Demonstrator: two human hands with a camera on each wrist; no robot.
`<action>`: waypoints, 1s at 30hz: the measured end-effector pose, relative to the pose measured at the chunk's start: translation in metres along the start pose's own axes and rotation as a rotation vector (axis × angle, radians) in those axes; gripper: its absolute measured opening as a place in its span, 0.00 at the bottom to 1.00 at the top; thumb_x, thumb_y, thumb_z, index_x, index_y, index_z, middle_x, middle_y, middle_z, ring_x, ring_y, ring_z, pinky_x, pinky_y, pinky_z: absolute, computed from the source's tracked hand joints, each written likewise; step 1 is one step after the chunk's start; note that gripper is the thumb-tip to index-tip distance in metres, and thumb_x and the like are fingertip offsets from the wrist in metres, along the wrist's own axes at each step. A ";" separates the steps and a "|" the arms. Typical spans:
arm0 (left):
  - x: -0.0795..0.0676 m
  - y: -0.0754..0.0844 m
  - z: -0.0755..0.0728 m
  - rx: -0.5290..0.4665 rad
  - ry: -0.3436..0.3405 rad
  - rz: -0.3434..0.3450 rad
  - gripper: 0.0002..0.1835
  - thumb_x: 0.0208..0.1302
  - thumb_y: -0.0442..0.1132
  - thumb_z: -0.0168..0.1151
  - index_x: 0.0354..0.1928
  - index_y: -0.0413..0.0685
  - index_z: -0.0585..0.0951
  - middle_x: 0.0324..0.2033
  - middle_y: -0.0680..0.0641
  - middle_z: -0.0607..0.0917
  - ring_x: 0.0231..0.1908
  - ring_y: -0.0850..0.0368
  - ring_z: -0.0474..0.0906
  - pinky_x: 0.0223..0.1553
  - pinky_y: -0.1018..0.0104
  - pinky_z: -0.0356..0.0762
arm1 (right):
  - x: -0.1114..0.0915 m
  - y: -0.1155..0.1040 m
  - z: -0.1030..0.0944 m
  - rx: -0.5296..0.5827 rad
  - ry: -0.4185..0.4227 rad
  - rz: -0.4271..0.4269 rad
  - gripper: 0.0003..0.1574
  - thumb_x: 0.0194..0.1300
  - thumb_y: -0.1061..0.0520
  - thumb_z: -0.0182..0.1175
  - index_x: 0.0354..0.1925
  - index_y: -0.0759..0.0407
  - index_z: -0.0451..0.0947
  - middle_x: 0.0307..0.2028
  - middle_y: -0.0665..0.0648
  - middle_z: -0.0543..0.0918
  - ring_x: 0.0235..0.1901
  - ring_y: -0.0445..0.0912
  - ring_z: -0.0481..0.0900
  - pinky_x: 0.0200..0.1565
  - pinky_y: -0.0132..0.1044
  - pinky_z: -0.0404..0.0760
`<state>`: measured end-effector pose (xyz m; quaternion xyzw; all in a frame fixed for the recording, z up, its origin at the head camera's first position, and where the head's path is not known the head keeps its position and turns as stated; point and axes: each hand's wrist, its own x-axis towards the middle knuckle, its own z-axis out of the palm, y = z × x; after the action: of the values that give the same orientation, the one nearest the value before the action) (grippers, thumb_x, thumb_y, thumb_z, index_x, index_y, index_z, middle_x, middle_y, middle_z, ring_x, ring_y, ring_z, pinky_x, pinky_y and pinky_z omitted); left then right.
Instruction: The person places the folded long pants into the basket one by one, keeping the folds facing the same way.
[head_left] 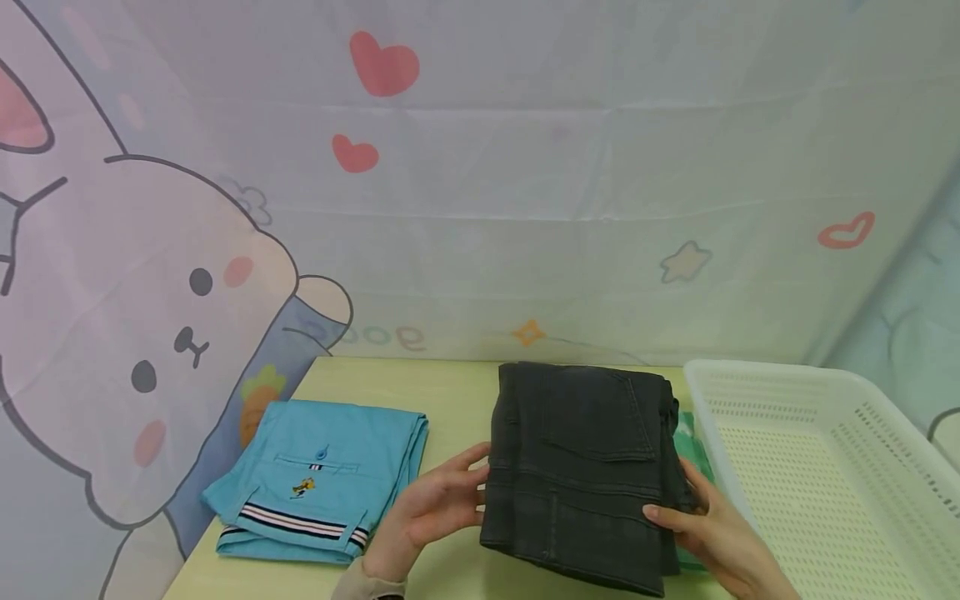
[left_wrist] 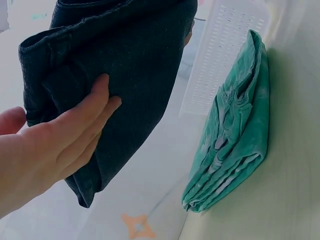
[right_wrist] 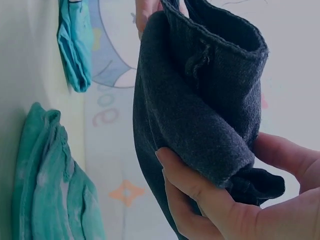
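A folded pair of black jeans (head_left: 585, 475) is held up off the table in the head view, its back pocket facing up. My right hand (head_left: 720, 533) pinches the right edge, thumb on top and fingers underneath. At the opposite edge, my left hand (head_left: 438, 504) has its fairly straight fingers (left_wrist: 82, 122) against the underside, while its thumb stays beside the cloth. Below the jeans lies a folded green garment (left_wrist: 232, 130), mostly hidden from the head view. Layered folds and a loose belt loop of the jeans (right_wrist: 195, 100) show in the right wrist view.
Folded light-blue trousers (head_left: 322, 479) with a striped waistband lie on the left of the pale yellow table (head_left: 457, 400). A white perforated plastic basket (head_left: 723, 450) stands on the right. Behind the table hangs a cloth backdrop (head_left: 525, 250) printed with a rabbit and hearts.
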<state>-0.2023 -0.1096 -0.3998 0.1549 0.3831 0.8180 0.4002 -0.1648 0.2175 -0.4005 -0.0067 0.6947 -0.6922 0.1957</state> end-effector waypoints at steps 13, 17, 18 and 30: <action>0.009 -0.004 0.008 0.022 0.032 -0.022 0.31 0.69 0.32 0.37 0.69 0.49 0.40 0.55 0.49 0.66 0.51 0.55 0.67 0.49 0.57 0.68 | -0.005 -0.002 -0.018 -0.049 -0.020 -0.044 0.57 0.63 0.59 0.53 0.67 0.56 0.19 0.61 0.63 0.63 0.48 0.41 0.76 0.52 0.47 0.74; 0.012 -0.006 0.011 -0.008 0.006 -0.045 0.31 0.69 0.33 0.36 0.69 0.52 0.40 0.56 0.49 0.64 0.51 0.55 0.65 0.46 0.54 0.69 | -0.008 -0.003 -0.023 -0.077 0.022 -0.017 0.57 0.63 0.58 0.53 0.67 0.56 0.17 0.64 0.75 0.49 0.51 0.44 0.74 0.53 0.47 0.73; 0.013 -0.006 0.012 -0.016 -0.001 -0.047 0.31 0.69 0.33 0.36 0.69 0.52 0.40 0.57 0.49 0.63 0.51 0.55 0.65 0.46 0.54 0.69 | -0.009 -0.004 -0.024 -0.083 0.031 -0.011 0.58 0.63 0.58 0.53 0.66 0.56 0.17 0.65 0.76 0.47 0.51 0.45 0.74 0.53 0.47 0.73; 0.027 -0.015 0.022 -0.021 0.037 -0.060 0.30 0.69 0.33 0.38 0.69 0.54 0.42 0.61 0.47 0.59 0.55 0.54 0.62 0.48 0.57 0.70 | -0.015 -0.003 -0.042 -0.102 0.068 0.001 0.57 0.61 0.60 0.55 0.68 0.52 0.22 0.64 0.67 0.54 0.46 0.38 0.76 0.51 0.42 0.75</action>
<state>-0.1993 -0.0721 -0.3980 0.1238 0.3862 0.8124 0.4190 -0.1635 0.2614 -0.3949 0.0073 0.7352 -0.6557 0.1717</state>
